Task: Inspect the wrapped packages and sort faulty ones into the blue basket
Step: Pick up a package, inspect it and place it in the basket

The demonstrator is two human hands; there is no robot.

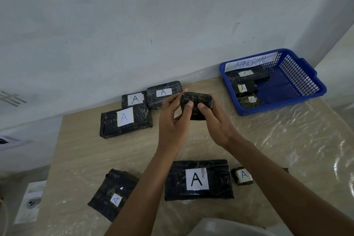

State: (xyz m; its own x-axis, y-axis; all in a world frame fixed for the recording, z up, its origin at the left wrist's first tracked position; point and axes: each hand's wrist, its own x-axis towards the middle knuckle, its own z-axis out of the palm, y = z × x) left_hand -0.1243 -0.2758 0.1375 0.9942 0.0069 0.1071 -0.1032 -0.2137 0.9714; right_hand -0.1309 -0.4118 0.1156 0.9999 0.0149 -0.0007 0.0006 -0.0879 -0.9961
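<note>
Right then, left hand (173, 119) & right hand (216, 120) both gripped a small black package (197, 104) (no label visible) held above the table (80, 151), near the blue basket (298, 92) w/ three labelled packages inside.

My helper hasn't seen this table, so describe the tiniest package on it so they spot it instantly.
Start at the big package nearest the table's front edge, with the largest A label. Just right of it sits the small package. Its white A label wraps round it like a band, unlike the flat labels elsewhere.
</note>
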